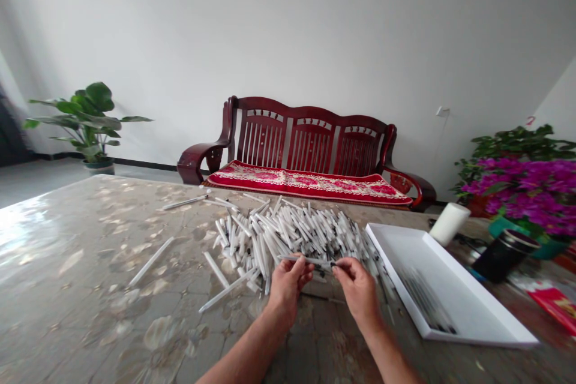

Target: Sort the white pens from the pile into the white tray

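Just in front of the pile, a slim whitish pen with a dark end lies level between my hands. My left hand pinches its barrel between thumb and fingers. At the dark right end, the fingertips of my right hand are closed; whether they hold a separate small part there is too blurred to tell. Behind both hands spreads a large heap of white pen barrels, with black pieces showing among them. To the right, a shallow white tray holds several slim pens with dark ends, lying side by side.
Loose barrels lie left of the heap on the patterned table. Beyond the tray are a white roll, a black cup, a red packet and purple flowers. A wooden bench stands behind the table.
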`<state>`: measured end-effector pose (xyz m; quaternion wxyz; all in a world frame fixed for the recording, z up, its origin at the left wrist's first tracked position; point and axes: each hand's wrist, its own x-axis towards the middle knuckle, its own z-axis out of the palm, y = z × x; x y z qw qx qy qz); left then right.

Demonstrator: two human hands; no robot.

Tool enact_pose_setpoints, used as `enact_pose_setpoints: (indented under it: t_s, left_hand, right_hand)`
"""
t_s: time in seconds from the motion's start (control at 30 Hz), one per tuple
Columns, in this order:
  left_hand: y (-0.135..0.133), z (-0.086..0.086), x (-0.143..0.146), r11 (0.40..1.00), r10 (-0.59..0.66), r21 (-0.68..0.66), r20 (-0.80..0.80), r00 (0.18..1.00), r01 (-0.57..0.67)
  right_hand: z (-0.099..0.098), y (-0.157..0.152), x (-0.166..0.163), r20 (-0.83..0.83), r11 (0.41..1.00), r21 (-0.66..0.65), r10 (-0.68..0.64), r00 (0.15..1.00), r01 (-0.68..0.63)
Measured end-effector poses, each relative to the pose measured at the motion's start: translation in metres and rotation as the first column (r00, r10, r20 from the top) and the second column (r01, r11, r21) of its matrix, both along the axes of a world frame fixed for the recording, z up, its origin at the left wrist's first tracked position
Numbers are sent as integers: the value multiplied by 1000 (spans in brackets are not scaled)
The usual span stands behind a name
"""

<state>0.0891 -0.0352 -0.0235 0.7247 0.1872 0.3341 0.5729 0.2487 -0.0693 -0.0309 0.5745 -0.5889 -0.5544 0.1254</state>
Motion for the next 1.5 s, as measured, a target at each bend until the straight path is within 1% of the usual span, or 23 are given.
enact_pose_setpoints:
  t_s: [0.17,0.33,0.47,0.57,0.73,0.83,0.97,1.07,1.17,1.23,1.3,1.37,1.5]
  left_hand:
    - [-1,-1,1,1000,-4,6,-20,1000,5]
    - [-1,-3,1,999,-18,40,-28,999,19]
    - [-1,-3,2,998,-16,57,-45,999,18]
    - [-1,-2,2,998,-16,61,-69,998,20]
    - [-2,0,2,998,-36,56,-77,996,41]
    - [-3,0,2,998,-44,50,-54,998,47]
    - [-4,0,2,998,-47,42,-15,999,48]
    - [-7,0,3,997,-53,53,-16,998,54]
    - [-9,0,5,996,-48,78,-35,998,50]
    - [-10,0,5,995,-45,88,-48,998,49]
    - [-9,1,5,996,-39,82,-57,998,44]
    - [-8,2,4,997,-27,64,-58,998,30]
    - [-10,3,4,998,-39,45,-64,997,42]
  right_hand:
    - [2,-1,-1,56,999,35,2,998,-4]
    - [3,-2,-1,106,998,64,-7,994,0]
    - [5,-4,-2,110,997,76,8,994,-16]
    - [4,-3,-2,82,997,76,22,996,-29]
    - [0,-1,-1,36,999,27,42,998,-43]
    - [0,-1,-2,38,999,0,50,998,-50]
    - [3,-3,-5,129,999,-6,49,990,-49]
    - [5,-4,-8,228,1000,8,6,974,-8]
    - [5,-4,-11,252,999,-7,-30,967,33]
    - [4,-4,-11,222,998,-53,-10,975,22]
    - [4,-4,-11,177,995,-97,32,984,-14]
    - [6,-5,-11,161,992,-116,72,984,-53]
    - [12,-8,-11,236,993,-92,93,967,-73]
